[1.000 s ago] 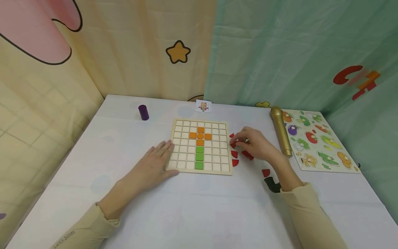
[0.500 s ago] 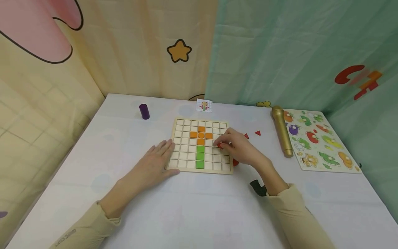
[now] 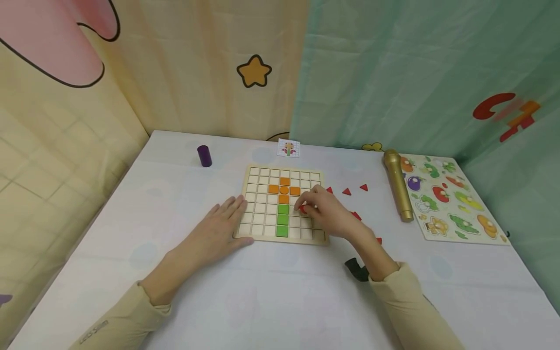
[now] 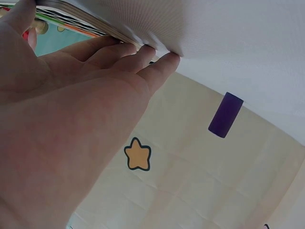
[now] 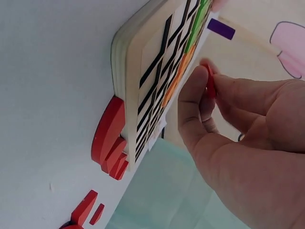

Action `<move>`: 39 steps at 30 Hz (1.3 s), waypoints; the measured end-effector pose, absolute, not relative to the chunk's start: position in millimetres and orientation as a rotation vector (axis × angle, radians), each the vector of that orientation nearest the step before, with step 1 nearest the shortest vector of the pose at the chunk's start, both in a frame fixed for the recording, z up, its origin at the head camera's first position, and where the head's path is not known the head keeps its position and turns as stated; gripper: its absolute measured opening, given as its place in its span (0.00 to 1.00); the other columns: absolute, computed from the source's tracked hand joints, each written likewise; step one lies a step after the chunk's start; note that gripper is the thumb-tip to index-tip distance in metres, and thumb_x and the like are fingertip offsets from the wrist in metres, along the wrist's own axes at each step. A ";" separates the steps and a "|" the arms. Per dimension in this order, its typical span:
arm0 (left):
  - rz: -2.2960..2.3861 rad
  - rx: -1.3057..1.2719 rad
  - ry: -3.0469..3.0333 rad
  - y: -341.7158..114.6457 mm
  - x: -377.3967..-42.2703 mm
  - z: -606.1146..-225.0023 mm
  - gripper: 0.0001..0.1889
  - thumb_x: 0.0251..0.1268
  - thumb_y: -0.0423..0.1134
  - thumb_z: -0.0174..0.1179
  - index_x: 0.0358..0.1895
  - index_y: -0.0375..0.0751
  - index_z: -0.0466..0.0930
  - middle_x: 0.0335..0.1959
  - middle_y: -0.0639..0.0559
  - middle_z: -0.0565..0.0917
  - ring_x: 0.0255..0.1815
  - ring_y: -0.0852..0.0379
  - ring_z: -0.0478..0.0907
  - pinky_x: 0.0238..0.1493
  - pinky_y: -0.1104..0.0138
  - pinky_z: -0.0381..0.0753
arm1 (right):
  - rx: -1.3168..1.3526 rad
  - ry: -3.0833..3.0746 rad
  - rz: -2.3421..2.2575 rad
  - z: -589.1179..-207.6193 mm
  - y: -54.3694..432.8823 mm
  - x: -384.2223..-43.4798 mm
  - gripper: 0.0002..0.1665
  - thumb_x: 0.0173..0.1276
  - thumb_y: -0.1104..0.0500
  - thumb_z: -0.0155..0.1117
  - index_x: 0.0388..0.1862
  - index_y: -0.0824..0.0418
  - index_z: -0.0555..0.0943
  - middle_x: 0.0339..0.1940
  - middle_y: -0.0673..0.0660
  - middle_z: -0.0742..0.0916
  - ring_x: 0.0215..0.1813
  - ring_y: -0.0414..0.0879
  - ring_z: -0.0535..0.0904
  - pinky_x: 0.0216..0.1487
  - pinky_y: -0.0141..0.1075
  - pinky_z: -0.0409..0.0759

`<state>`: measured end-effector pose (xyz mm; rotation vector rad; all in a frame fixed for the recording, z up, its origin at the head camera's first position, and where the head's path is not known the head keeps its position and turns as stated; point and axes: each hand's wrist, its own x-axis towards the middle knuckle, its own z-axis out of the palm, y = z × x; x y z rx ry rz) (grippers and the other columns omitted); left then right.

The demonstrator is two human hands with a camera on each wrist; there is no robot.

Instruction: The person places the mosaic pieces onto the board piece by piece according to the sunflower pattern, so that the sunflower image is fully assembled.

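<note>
A square wooden grid board (image 3: pixel 280 239) lies in the middle of the table. Orange pieces form a cross around an orange disc in its upper part, and a column of green squares (image 3: pixel 282 219) runs down below. My left hand (image 3: pixel 214 227) lies with straight fingers against the board's left edge, its thumb at the near left corner. Over the right half of the grid, my right hand (image 3: pixel 327 210) pinches a small red piece (image 5: pixel 210 82) between thumb and fingertips, just right of the green column. The fingers cover part of this piece.
Red triangles (image 3: pixel 347 191) and other red pieces lie right of the board. Behind it is a small pattern card (image 3: pixel 288 148); a purple cylinder (image 3: pixel 204 156) stands back left. At right, a gold microphone (image 3: pixel 398 184) lies beside a vegetable puzzle board (image 3: pixel 463 234).
My right hand has picked up a red piece from beside the board and carried it left over the grid, close to the green column. My left hand has stayed at the board's edge.
</note>
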<state>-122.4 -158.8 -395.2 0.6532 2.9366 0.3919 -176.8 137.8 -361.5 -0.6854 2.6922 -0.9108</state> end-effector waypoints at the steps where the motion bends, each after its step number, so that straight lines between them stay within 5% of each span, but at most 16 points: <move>1: 0.393 0.653 2.936 -158.8 -122.4 -395.5 0.50 0.73 0.60 0.64 0.84 0.31 0.53 0.86 0.37 0.54 0.87 0.36 0.51 0.83 0.39 0.55 | -0.690 2.688 -0.926 -362.4 137.6 -176.2 0.06 0.78 0.64 0.64 0.48 0.60 0.86 0.39 0.55 0.80 0.45 0.48 0.76 0.43 0.36 0.79; 8: 0.384 0.658 2.935 -158.2 -123.7 -396.7 0.50 0.73 0.61 0.64 0.84 0.31 0.52 0.86 0.37 0.54 0.87 0.36 0.51 0.83 0.39 0.55 | -0.621 2.679 -1.034 -368.1 133.3 -171.7 0.03 0.70 0.63 0.74 0.38 0.59 0.86 0.29 0.50 0.85 0.37 0.44 0.81 0.41 0.35 0.81; 18: 0.384 0.660 2.920 -156.0 -125.2 -396.3 0.51 0.73 0.62 0.63 0.84 0.32 0.51 0.87 0.38 0.53 0.87 0.37 0.50 0.84 0.40 0.54 | -0.420 2.741 -1.116 -373.7 129.9 -168.8 0.05 0.69 0.60 0.77 0.36 0.58 0.88 0.29 0.51 0.88 0.31 0.42 0.84 0.43 0.35 0.84; 39: 0.394 0.680 2.937 -160.0 -122.2 -391.6 0.48 0.75 0.60 0.62 0.83 0.30 0.53 0.86 0.36 0.55 0.86 0.35 0.52 0.83 0.38 0.55 | -0.557 2.772 -0.972 -371.6 123.6 -164.0 0.06 0.66 0.63 0.79 0.40 0.57 0.89 0.36 0.49 0.87 0.39 0.46 0.81 0.43 0.36 0.83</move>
